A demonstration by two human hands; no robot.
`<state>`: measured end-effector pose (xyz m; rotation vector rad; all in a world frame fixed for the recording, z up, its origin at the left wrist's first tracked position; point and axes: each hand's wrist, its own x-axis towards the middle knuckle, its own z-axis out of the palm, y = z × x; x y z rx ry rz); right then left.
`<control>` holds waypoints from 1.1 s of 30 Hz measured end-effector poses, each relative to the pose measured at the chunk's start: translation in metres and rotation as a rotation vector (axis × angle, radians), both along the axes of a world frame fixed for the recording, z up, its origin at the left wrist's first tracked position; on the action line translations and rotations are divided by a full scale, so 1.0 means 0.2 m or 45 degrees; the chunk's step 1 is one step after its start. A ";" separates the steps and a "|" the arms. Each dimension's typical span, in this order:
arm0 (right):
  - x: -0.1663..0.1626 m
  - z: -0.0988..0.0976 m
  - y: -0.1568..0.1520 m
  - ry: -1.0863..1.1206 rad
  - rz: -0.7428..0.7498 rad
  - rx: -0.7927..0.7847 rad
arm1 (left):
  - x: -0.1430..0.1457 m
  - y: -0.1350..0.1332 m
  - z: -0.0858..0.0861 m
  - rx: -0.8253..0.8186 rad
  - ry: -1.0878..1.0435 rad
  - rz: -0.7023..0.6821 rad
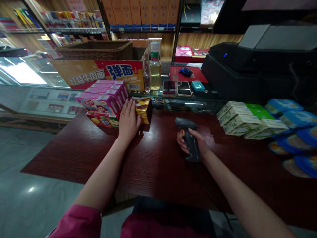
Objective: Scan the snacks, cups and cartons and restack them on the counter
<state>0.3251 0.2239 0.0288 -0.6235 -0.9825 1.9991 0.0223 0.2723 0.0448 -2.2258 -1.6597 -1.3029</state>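
Observation:
My right hand is wrapped around the grip of a black barcode scanner, held above the dark wooden counter with its head tilted toward the left. My left hand lies with outstretched fingers against a group of snack boxes. To its left, pink boxes are stacked on red boxes. Just right of the fingers stands a row of yellow-and-brown boxes, near my thumb. Whether the left palm touches the boxes underneath is hidden.
White-and-green cartons and blue-lidded tubs stand at the right. Behind, on a glass counter, are a noodle carton, a bottle of yellowish liquid, phones and a mouse. A black machine stands back right.

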 end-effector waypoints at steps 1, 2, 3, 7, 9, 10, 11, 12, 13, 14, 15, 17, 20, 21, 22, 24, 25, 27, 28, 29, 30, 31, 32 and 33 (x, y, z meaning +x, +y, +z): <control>-0.04 0.00 0.02 -0.002 0.020 -0.004 | -0.01 0.01 0.00 -0.035 -0.003 0.004; -0.08 0.00 0.04 -0.006 0.031 -0.008 | -0.01 0.01 0.00 -0.065 0.003 0.009; -0.11 0.00 0.06 -0.011 0.042 -0.013 | -0.02 0.01 0.01 -0.088 0.016 0.016; -0.15 0.01 0.07 -0.021 0.010 -0.030 | -0.05 0.00 0.05 -0.128 0.089 -0.032; -0.14 0.01 0.05 -0.011 -0.039 -0.037 | -0.05 -0.03 0.07 -0.105 0.104 -0.103; -0.13 0.01 0.04 -0.004 -0.056 -0.041 | -0.05 -0.05 0.09 -0.064 0.087 -0.130; -0.11 0.01 0.03 0.003 -0.067 -0.046 | -0.03 -0.07 0.09 -0.007 0.045 -0.147; -0.10 0.00 0.02 0.008 -0.074 -0.050 | 0.00 -0.09 0.09 0.057 -0.029 -0.152; -0.08 0.00 0.01 0.012 -0.082 -0.050 | 0.04 -0.11 0.09 0.110 -0.139 -0.147; -0.06 0.00 -0.01 0.013 -0.095 -0.048 | 0.09 -0.13 0.08 0.138 -0.278 -0.140; -0.03 -0.01 -0.02 0.012 -0.108 -0.045 | 0.15 -0.14 0.06 0.128 -0.434 -0.137; 0.02 -0.02 -0.05 0.001 -0.144 -0.041 | 0.27 -0.14 0.01 -0.036 -0.744 -0.184; 0.11 -0.02 -0.11 -0.072 -0.186 -0.052 | 0.40 -0.09 -0.09 -0.470 -1.031 -0.345; 0.13 -0.02 -0.12 -0.117 -0.198 -0.062 | 0.43 -0.06 -0.12 -0.595 -1.073 -0.386; 0.14 -0.02 -0.14 -0.175 -0.201 -0.078 | 0.45 -0.04 -0.15 -0.690 -1.098 -0.409; 0.15 -0.01 -0.16 -0.315 -0.177 -0.114 | 0.47 -0.01 -0.20 -0.789 -1.122 -0.417; 0.15 -0.01 -0.16 -0.382 -0.158 -0.127 | 0.47 0.00 -0.21 -0.809 -1.130 -0.414; 0.13 0.00 -0.17 -0.472 -0.127 -0.132 | 0.48 0.01 -0.23 -0.820 -1.136 -0.404; 0.12 0.00 -0.17 -0.491 -0.124 -0.129 | 0.48 0.01 -0.23 -0.821 -1.133 -0.400; 0.11 0.01 -0.17 -0.496 -0.130 -0.125 | 0.48 0.01 -0.23 -0.822 -1.128 -0.396; 0.11 0.01 -0.17 -0.492 -0.143 -0.123 | 0.48 0.00 -0.22 -0.821 -1.119 -0.390; 0.10 0.01 -0.17 -0.486 -0.159 -0.121 | 0.48 0.00 -0.22 -0.820 -1.105 -0.385; 0.10 0.01 -0.17 -0.480 -0.175 -0.119 | 0.48 -0.01 -0.21 -0.822 -1.088 -0.383; 0.10 0.01 -0.17 -0.473 -0.192 -0.114 | 0.48 -0.01 -0.20 -0.820 -1.065 -0.380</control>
